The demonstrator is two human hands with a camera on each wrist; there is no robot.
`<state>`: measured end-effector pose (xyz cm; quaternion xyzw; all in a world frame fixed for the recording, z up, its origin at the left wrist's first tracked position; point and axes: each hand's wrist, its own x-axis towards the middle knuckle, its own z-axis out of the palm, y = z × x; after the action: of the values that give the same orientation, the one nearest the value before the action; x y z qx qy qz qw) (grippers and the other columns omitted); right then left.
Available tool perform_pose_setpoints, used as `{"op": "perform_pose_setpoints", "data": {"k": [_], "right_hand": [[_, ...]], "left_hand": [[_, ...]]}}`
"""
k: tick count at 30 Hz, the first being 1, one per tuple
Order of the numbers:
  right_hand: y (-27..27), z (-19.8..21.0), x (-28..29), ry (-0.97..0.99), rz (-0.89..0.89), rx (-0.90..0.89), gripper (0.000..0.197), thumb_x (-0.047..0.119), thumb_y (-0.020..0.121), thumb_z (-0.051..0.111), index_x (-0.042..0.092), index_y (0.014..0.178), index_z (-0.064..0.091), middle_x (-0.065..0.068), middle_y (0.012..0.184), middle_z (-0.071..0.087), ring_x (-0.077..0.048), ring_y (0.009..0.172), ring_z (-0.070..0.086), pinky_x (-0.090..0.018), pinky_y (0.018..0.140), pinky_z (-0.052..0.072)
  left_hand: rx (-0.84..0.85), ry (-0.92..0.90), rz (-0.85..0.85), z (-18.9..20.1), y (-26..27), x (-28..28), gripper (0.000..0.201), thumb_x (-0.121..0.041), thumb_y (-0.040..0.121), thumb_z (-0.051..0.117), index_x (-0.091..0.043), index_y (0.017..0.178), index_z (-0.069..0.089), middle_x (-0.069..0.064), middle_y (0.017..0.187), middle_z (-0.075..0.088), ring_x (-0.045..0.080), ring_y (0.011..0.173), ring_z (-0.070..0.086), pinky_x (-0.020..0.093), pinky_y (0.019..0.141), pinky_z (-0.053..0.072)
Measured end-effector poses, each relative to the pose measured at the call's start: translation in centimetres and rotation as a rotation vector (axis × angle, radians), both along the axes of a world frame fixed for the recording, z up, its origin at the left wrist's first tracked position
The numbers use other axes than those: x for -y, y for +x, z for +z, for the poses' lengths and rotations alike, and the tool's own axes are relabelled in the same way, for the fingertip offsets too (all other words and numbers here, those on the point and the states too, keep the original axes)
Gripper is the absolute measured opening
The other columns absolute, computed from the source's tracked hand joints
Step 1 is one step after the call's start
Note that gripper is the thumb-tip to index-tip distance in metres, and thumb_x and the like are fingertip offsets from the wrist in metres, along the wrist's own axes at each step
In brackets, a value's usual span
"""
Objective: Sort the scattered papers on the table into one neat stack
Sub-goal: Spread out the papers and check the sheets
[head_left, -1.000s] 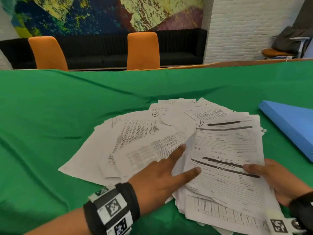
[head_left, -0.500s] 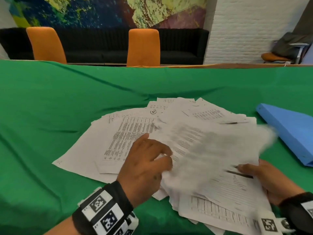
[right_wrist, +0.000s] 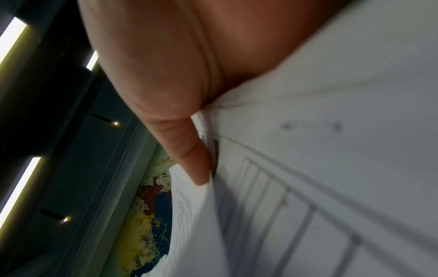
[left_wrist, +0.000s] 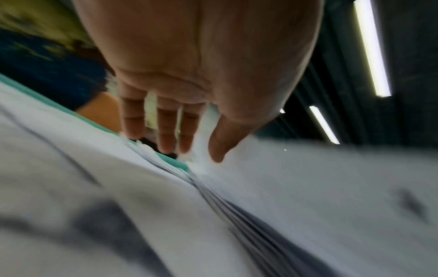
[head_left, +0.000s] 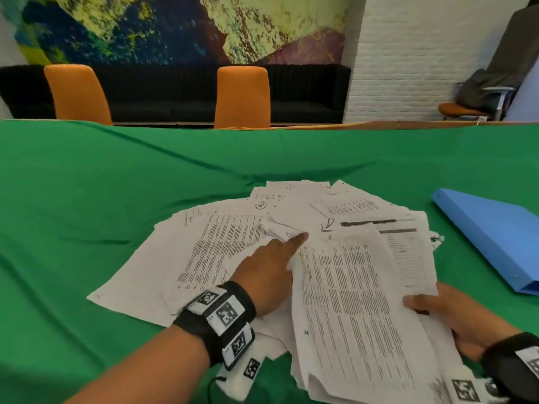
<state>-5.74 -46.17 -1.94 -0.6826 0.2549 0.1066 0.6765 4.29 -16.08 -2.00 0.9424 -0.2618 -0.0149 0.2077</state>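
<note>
White printed papers lie spread on the green tablecloth (head_left: 87, 185). Loose sheets (head_left: 180, 258) fan out to the left and back. A thicker pile (head_left: 350, 301) sits at the right with a text-filled sheet on top. My right hand (head_left: 431, 307) pinches that pile at its right edge, thumb (right_wrist: 189, 159) on top and fingers hidden beneath. My left hand (head_left: 291, 249) lies flat with straight fingers (left_wrist: 166, 131) along the pile's left edge, touching paper and holding nothing.
A blue binder (head_left: 490, 237) lies on the cloth at the right, close to the pile. Two orange chairs (head_left: 242, 97) (head_left: 77, 94) stand behind the table's far edge. Bare green cloth stretches to the left and back.
My left hand swept a loose sheet rightward onto the pile held by my right hand, let it go and stretched its fingers out. The right hand kept its hold.
</note>
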Motion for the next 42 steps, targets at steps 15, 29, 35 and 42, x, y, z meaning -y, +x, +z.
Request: {"op": "perform_pose_setpoints", "data": {"k": [15,29,35,42], "right_hand": [[0.5,-0.2,-0.5,-0.016,-0.069,-0.032,0.047,0.008,0.074,0.071,-0.001,0.119,0.063,-0.029,0.102,0.076,-0.053,0.086,0.073,-0.068,0.091,0.051],[-0.1,0.1,0.1,-0.035,-0.172,-0.071,0.023,-0.004,0.090,0.052,0.000,0.112,0.056,-0.034,0.100,0.073,-0.052,0.086,0.071,-0.069,0.092,0.052],[-0.9,0.3,1.7,-0.104,-0.142,-0.091,0.015,-0.006,0.087,0.054,0.004,0.099,0.052,-0.041,0.103,0.064,-0.058,0.087,0.068,-0.073,0.091,0.049],[-1.5,-0.3,1.8,-0.132,-0.138,-0.083,0.011,-0.006,0.085,0.057,0.000,0.090,0.050,-0.029,0.090,0.061,-0.044,0.080,0.063,-0.048,0.079,0.049]], "left_hand": [[-0.356,-0.489,0.795,1.7,6.4,-15.1,0.055,-0.019,0.087,0.077,-0.004,0.137,0.057,0.018,0.130,0.066,0.036,0.110,0.066,0.046,0.100,0.052],[-0.594,-1.271,0.768,7.5,3.6,-20.5,0.032,-0.024,0.099,0.058,-0.012,0.128,0.061,0.013,0.116,0.075,0.031,0.102,0.074,0.052,0.093,0.054],[-0.580,-0.848,0.596,5.1,5.9,-10.3,0.031,-0.028,0.098,0.062,-0.005,0.119,0.066,0.012,0.112,0.076,0.034,0.105,0.072,0.052,0.096,0.054],[-0.348,-0.180,0.580,2.3,10.4,-4.4,0.057,-0.037,0.097,0.062,-0.014,0.148,0.048,0.007,0.157,0.042,0.029,0.141,0.044,0.038,0.115,0.036]]}}
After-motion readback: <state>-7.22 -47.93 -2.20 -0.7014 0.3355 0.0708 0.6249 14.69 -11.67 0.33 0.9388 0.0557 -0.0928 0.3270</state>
